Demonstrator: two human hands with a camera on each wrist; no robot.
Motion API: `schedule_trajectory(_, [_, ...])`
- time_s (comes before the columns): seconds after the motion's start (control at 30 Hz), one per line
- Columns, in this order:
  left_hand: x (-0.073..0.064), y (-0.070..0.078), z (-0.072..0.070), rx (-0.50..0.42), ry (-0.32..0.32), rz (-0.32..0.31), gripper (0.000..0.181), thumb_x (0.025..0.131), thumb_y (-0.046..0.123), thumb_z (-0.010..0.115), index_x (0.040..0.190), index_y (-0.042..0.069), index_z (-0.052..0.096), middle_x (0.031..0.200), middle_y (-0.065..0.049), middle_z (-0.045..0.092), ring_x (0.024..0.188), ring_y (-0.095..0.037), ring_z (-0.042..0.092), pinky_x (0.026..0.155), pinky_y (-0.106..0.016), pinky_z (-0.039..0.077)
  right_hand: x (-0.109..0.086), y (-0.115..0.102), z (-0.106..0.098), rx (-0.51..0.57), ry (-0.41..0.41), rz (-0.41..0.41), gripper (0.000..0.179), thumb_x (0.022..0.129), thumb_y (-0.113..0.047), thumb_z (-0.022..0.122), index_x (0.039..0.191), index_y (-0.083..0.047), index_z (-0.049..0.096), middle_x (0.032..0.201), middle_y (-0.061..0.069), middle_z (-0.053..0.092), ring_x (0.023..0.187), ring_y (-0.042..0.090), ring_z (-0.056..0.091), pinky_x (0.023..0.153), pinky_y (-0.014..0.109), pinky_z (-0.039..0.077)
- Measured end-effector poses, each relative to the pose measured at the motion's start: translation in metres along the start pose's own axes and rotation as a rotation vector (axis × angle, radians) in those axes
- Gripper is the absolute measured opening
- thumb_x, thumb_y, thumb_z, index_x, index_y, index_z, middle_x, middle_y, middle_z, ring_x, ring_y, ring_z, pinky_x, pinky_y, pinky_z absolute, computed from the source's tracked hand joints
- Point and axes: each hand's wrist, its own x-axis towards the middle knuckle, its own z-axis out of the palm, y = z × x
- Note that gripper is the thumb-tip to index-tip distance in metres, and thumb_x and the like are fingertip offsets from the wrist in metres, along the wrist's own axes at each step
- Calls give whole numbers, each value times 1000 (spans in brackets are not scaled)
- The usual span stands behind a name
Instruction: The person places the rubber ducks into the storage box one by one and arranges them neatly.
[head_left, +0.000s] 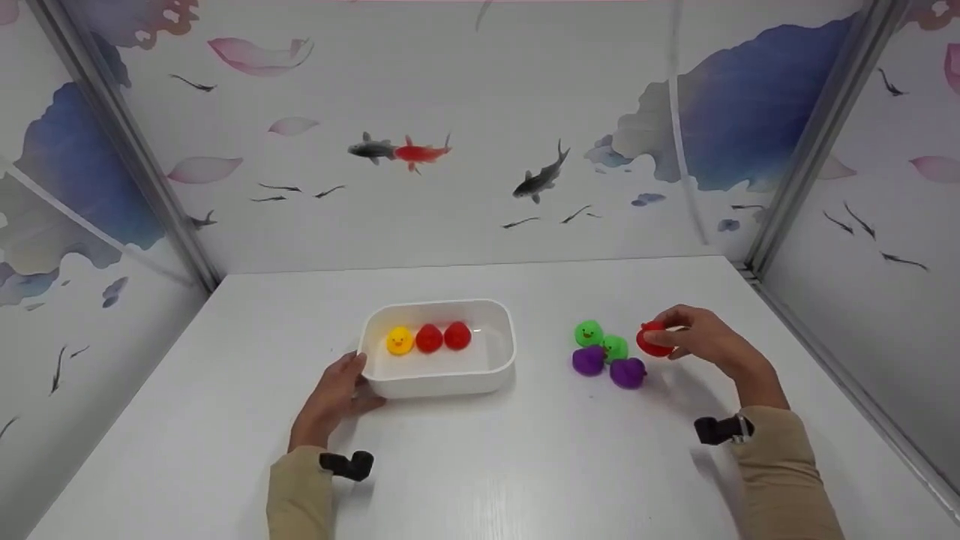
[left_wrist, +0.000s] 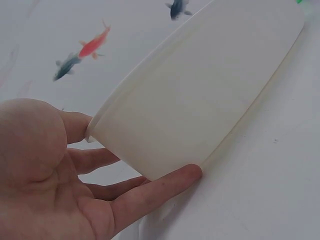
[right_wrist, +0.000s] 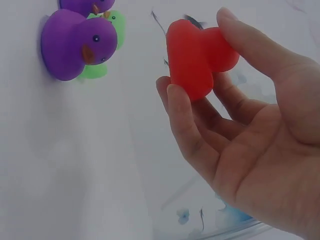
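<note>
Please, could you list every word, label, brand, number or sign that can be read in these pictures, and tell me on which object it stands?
None: no readable text appears in any view.
The white container, the red toy in the right hand, the purple ducks and the green ducks show no lettering on their visible sides.
The back wall shows pictures, such as fish.
Any marking on the black wrist devices is too small to tell.

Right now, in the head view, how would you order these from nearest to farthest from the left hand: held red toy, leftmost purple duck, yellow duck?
From the left hand:
1. Yellow duck: inside the white tray, toward its left end.
2. Leftmost purple duck: on the table, right of the tray.
3. Held red toy: farthest right, in the right hand.
</note>
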Motion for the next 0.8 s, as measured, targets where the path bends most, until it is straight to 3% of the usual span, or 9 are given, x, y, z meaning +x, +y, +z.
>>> schedule_trajectory(0.2, [0, 1, 0, -1, 0, 0, 63, 107, 48, 37, 160, 15, 25, 156, -19, 42, 134, -31, 50, 108, -44, 51, -2, -12, 4, 4, 15, 2, 54, 93, -37, 70, 130, -2, 52, 132, 18, 57, 101, 21, 64, 89, 29, 57])
schedule_trajectory(0.5, [1, 0, 0, -28, -6, 18, 61, 108, 45, 38, 159, 14, 25, 157, -19, 41, 136, -33, 48, 105, -43, 53, -3, -21, 10, 28, 51, -78, 54, 95, -40, 68, 130, -1, 54, 130, 20, 59, 107, 23, 63, 90, 25, 56])
schedule_trajectory(0.8, [0, 1, 0, -32, -10, 17, 61, 108, 44, 37, 160, 15, 24, 158, -20, 40, 138, -33, 47, 104, -42, 53, 3, -32, 24, 50, 67, -35, 61, 95, -45, 66, 135, -1, 52, 129, 19, 61, 109, 22, 63, 101, 38, 54])
